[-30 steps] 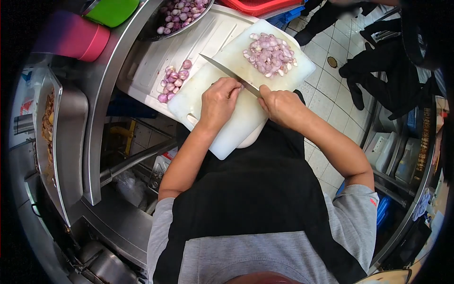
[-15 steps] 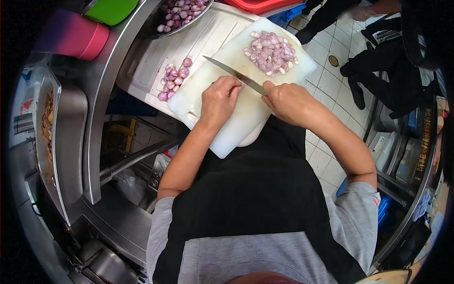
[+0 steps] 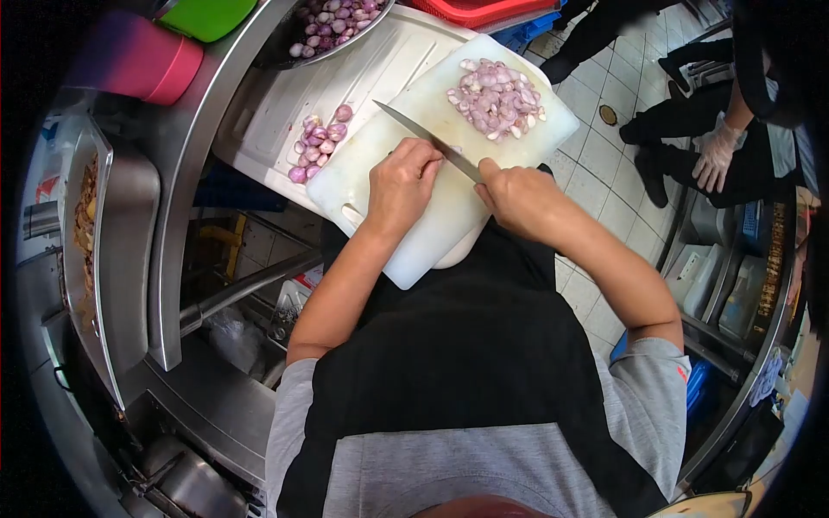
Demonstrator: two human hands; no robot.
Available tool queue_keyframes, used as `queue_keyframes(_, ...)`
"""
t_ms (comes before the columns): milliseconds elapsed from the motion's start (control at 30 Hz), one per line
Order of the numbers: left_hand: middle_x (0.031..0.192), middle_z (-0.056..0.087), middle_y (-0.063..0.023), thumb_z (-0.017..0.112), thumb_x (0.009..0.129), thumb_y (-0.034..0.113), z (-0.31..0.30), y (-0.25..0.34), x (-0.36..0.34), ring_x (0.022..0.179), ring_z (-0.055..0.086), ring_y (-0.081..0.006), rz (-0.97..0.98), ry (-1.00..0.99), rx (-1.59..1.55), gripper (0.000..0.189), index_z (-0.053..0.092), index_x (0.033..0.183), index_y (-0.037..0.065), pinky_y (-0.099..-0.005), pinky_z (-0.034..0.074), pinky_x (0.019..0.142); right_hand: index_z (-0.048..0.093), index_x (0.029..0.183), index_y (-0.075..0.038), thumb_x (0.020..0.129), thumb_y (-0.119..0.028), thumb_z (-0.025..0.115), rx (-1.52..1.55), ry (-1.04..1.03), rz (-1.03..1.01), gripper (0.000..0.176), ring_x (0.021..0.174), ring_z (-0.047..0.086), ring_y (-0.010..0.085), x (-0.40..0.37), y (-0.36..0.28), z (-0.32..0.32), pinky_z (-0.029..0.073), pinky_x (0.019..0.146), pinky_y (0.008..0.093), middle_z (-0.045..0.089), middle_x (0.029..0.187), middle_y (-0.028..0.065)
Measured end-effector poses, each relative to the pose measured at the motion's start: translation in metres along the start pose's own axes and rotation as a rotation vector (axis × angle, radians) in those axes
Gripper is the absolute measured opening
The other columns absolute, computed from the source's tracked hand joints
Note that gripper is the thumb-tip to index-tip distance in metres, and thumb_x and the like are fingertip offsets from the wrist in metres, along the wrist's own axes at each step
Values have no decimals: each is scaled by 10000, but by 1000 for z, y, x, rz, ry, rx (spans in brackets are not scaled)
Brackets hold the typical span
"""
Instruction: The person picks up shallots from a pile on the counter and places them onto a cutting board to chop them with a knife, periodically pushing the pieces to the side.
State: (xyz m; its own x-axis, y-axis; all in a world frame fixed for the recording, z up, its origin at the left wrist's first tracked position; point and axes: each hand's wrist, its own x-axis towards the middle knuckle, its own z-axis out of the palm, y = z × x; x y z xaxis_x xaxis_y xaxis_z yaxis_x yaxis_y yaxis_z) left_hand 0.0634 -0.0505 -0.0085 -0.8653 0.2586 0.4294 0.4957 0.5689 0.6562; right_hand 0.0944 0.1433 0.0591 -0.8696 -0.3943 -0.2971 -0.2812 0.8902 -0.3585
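Note:
My right hand point(image 3: 518, 194) is wrapped round the handle of a kitchen knife point(image 3: 423, 134), whose long blade points to the upper left across a white cutting board point(image 3: 406, 250). Beside the blade, my left hand point(image 3: 401, 181) has its fingers curled down on the board around a shallot, mostly hidden under the fingertips. A small pale purple bit shows just past the blade. Cut shallots point(image 3: 496, 97) lie heaped on the board's far right part. Several whole peeled shallots point(image 3: 318, 142) sit left of the board on a white tray point(image 3: 259, 121).
A metal bowl point(image 3: 367, 33) of shallots stands at the back, near a red basket point(image 3: 458, 10). At left are a steel counter edge point(image 3: 186, 164), a pink container point(image 3: 177, 71) and a deep steel pan point(image 3: 129, 259). To the right, a co-worker's gloved hand point(image 3: 717, 155) hangs over the tiled floor.
The knife and my right hand have shifted slightly left. My left hand stays nearly in place. A co-worker's gloved hand has come down into view at right.

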Motion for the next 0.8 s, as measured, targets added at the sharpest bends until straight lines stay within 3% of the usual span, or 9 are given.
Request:
queue_keyframes(167,877,664,-86,722,795,38,0,1,0,743,666,-291,-2,-14,1,81,654,839,44,-384,536,641,509,996,33,968,-230,537,49,17,4,266,766,682,417,7,7,2,541,687,511,672,769,262)
queue_keyframes(267,874,663,-85,720,797,38,3,-2,-2,742,665,-292,-3,-5,-2,81,652,841,46,-383,536,642,486,966,18,980,-233,527,22,-14,-70,254,680,638,459,0,5,-18,510,647,540,639,693,254)
queue_keyframes(367,875,664,-87,711,805,35,0,1,-1,741,665,-293,-3,-14,7,76,650,849,47,-384,536,639,517,982,28,974,-241,528,4,-63,-29,270,756,672,431,2,0,-10,530,692,522,673,769,256)
queue_keyframes(433,877,663,-91,706,809,33,0,1,0,758,665,-295,-15,-17,-8,72,654,857,48,-386,536,652,533,982,31,974,-253,528,103,17,65,285,766,666,445,10,4,21,526,701,528,669,780,264)
queue_keyframes(567,874,662,-104,695,819,28,2,1,1,805,662,-308,-44,-23,-66,65,673,878,43,-399,535,713,543,1011,7,970,-280,535,222,39,-16,290,797,660,452,14,27,21,518,738,529,663,811,276)
queue_keyframes(733,862,666,-122,698,829,57,-3,-1,3,808,654,-327,-51,-101,22,97,681,924,43,-417,525,733,549,1010,-8,971,-291,533,163,59,-24,286,803,664,440,9,45,7,515,749,533,671,816,261)
queue_keyframes(800,852,668,-127,698,834,69,-2,0,6,799,653,-332,-65,-120,48,100,682,928,41,-421,523,727,549,991,-14,967,-288,544,10,108,75,275,776,669,433,1,42,0,528,712,527,672,777,240)
